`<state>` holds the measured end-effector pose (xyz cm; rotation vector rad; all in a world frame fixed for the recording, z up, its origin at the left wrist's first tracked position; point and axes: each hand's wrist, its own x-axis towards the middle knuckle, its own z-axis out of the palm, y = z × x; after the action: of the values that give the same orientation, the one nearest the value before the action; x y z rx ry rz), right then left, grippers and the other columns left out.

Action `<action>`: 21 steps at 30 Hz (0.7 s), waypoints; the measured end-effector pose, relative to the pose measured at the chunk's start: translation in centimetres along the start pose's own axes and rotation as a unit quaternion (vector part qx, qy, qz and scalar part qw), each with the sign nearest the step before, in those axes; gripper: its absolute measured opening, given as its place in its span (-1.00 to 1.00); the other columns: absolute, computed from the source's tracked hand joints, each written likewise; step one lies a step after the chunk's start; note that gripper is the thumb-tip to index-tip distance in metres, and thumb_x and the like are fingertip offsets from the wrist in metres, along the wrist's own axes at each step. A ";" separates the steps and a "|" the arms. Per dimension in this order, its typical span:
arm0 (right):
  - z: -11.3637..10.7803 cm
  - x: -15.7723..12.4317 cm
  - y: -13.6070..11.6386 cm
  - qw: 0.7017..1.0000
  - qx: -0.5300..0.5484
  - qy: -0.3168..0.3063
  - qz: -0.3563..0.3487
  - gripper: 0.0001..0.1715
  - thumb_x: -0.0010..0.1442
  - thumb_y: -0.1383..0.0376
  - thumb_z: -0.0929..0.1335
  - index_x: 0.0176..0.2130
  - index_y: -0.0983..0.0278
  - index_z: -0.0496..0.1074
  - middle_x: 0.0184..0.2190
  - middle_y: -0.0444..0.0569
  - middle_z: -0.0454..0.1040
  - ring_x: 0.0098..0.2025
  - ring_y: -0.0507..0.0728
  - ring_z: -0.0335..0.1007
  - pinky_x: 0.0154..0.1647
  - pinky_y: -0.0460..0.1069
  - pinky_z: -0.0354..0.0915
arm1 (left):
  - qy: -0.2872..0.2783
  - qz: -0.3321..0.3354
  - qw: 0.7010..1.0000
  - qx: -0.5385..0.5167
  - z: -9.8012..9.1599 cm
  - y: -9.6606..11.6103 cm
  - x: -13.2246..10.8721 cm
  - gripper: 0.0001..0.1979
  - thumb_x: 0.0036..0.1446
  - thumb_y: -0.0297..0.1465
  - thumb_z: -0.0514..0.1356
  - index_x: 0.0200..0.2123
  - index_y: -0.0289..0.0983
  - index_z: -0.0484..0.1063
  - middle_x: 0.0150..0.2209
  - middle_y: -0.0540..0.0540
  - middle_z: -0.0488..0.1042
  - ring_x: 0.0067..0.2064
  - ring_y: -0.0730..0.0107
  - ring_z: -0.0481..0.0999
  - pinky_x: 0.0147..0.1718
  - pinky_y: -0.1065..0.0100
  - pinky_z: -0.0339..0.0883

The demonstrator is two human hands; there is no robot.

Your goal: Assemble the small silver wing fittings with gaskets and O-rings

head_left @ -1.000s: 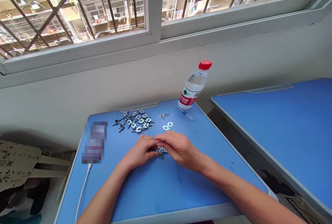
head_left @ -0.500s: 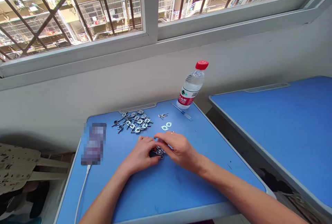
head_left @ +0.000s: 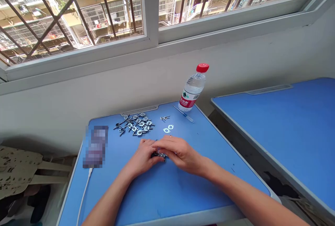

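Note:
My left hand [head_left: 146,157] rests on the blue table, its thumb and fingers closed around a small metal fitting [head_left: 162,155] that is mostly covered. From the right, my right hand [head_left: 180,152] reaches over the same fitting with fingers bent together; what its fingertips pinch is hidden. Just beyond the hands lie two flat oval metal plates [head_left: 166,130] with holes. A pile of similar metal fittings [head_left: 138,123] with flanges and stems is spread at the back left. A few small metal pieces [head_left: 164,118] sit apart from that pile.
A water bottle [head_left: 192,91] with a red cap stands at the table's back right corner. Beside it lies a thin blue tool [head_left: 186,116]. A phone [head_left: 95,147] with a white cable [head_left: 85,194] is at left. Another blue table [head_left: 282,121] stands to the right, across a gap.
The fingers of my right hand have shifted slightly left and closer over the fitting, covering more of it. My left thumb has moved slightly right along it. The view has tilted a little.

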<state>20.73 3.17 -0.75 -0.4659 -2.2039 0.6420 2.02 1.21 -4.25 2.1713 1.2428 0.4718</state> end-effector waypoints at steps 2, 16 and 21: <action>0.2 0.1 -0.1 1.000 -0.004 0.016 0.006 -0.74 0.41 0.34 0.19 -0.10 0.25 0.45 -0.40 -0.04 0.52 -0.37 0.09 0.38 -0.32 -0.04 0.34 | 0.000 0.008 1.000 0.001 0.1 0.0 0.0 -0.85 0.21 -0.31 0.27 -0.37 -0.23 0.44 -0.26 -0.03 0.52 -0.14 0.21 0.41 -0.09 0.23 0.15; 0.2 0.0 0.1 0.994 0.042 0.038 0.097 -0.84 0.33 0.35 0.25 -0.22 0.26 0.43 -0.37 -0.03 0.52 -0.36 0.08 0.41 -0.32 -0.05 0.38 | 0.006 0.020 1.000 -0.006 -0.2 0.4 0.0 -0.92 0.22 -0.34 0.27 -0.24 -0.20 0.46 -0.14 -0.06 0.52 -0.10 0.23 0.42 -0.04 0.21 0.15; -0.9 0.2 -0.2 0.990 0.082 -0.014 0.112 -0.79 0.31 0.39 0.25 -0.18 0.26 0.48 -0.30 -0.02 0.56 -0.27 0.08 0.46 -0.23 -0.05 0.37 | 0.010 0.018 1.000 -0.008 0.0 0.1 0.0 -0.90 0.18 -0.38 0.30 -0.28 -0.22 0.42 -0.24 -0.02 0.52 -0.13 0.24 0.42 -0.05 0.23 0.14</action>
<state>21.27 3.39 0.02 -0.6271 -2.1205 0.9485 2.10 1.17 -4.18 2.1833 1.2074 0.5173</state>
